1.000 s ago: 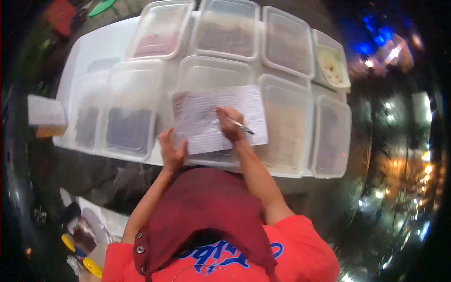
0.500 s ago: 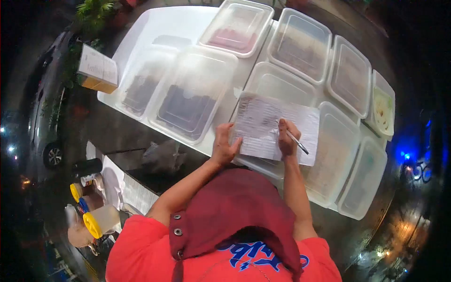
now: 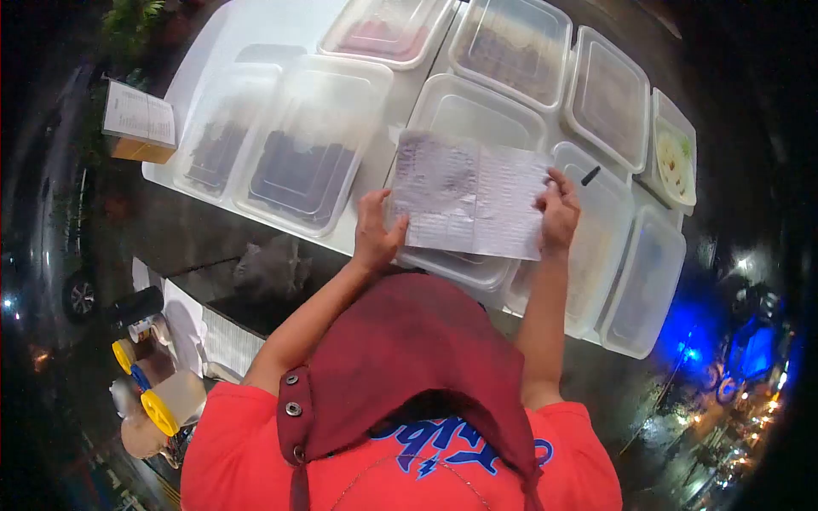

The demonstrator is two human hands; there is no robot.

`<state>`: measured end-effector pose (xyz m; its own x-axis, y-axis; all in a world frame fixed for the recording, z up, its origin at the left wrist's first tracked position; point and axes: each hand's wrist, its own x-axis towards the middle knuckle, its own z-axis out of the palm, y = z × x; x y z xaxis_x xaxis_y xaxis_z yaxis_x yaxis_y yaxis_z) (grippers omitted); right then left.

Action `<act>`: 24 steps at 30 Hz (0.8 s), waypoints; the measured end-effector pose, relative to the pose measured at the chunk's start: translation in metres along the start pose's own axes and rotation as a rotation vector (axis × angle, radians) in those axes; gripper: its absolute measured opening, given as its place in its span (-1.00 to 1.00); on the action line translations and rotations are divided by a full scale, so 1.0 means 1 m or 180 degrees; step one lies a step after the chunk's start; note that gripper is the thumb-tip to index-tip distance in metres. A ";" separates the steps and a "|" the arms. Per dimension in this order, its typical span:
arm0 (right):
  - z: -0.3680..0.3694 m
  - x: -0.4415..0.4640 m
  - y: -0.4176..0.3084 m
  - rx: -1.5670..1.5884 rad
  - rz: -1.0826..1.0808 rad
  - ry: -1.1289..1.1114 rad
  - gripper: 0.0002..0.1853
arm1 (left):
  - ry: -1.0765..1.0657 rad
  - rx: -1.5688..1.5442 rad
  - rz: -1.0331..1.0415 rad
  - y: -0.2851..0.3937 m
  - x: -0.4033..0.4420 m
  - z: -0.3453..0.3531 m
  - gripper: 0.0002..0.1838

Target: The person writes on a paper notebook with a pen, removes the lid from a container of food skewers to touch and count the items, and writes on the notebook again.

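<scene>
White paper (image 3: 469, 198), print (image 3: 434, 196) illegible, touches parted left fingers (image 3: 373, 204); right fingers (image 3: 557, 192) grip pen (image 3: 590, 175).

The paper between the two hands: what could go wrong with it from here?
The paper shows fold lines, and the left hand and right hand are at opposite edges, so a pull might tear it. It lies across plastic lids, so it could slide. The ground looks wet and shiny; paper dropped there might be spoiled.

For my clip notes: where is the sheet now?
In the head view, the sheet lies just right of centre, over a lidded tub, with the left hand at its left edge and the right hand at its right edge.
</scene>
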<state>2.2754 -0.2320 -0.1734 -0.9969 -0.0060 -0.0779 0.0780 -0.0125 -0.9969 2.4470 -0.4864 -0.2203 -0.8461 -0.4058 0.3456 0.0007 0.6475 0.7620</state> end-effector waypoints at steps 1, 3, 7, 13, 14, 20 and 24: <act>-0.014 0.001 0.004 -0.1046 -0.0126 0.0189 -0.71 | -0.0023 -0.0005 -0.0023 0.002 -0.001 0.000 -0.44; -0.032 -0.002 0.005 -0.3123 -0.0414 0.0551 -0.64 | -0.0035 -0.0006 -0.0051 0.004 0.001 -0.002 -0.44; -0.036 -0.026 0.015 -0.3202 0.0400 0.0024 -0.56 | -0.0048 -0.0063 -0.0120 0.008 0.001 -0.003 -0.44; -0.037 -0.038 0.007 -0.2342 0.0290 -0.0073 -0.59 | -0.0072 -0.0089 -0.0308 0.003 -0.001 0.000 -0.32; -0.039 -0.036 0.012 -0.2003 0.0261 -0.0053 -0.60 | -0.0129 -0.0055 -0.0312 0.000 -0.001 0.000 -0.30; -0.048 -0.022 0.025 -0.2465 -0.0840 0.0381 -0.65 | -0.0317 0.1100 0.1056 0.035 0.009 -0.017 -0.47; -0.018 -0.028 -0.003 -0.0669 -0.0453 0.0456 -0.64 | -0.1159 0.0200 0.1695 0.030 0.006 -0.008 -0.67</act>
<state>2.3034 -0.2138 -0.1683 -0.9895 0.1225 0.0767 -0.0504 0.2046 -0.9775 2.4462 -0.4743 -0.1909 -0.8652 0.2188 0.4512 0.4483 0.7407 0.5004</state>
